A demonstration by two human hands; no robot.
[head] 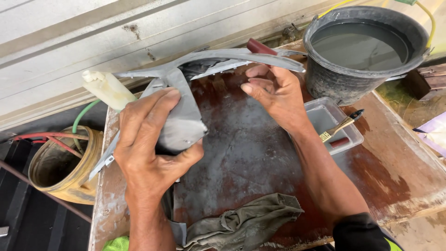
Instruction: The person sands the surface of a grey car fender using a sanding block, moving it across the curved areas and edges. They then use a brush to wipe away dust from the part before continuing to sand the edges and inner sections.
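The left hand (151, 153) presses flat on a grey plastic panel (186, 118), thumb hooked under its lower edge, while the right hand (274, 93) curls its fingers around the panel's long curved arm near the table's (395, 172) far edge. A crumpled rag (246, 223) lies at the near edge between the forearms. At the far right corner stands a black bucket (325, 79) of murky water, beside it a clear tray (320, 116) holding a small brush (341, 126), and off the left edge a yellow tub (65, 172) holds hoses.
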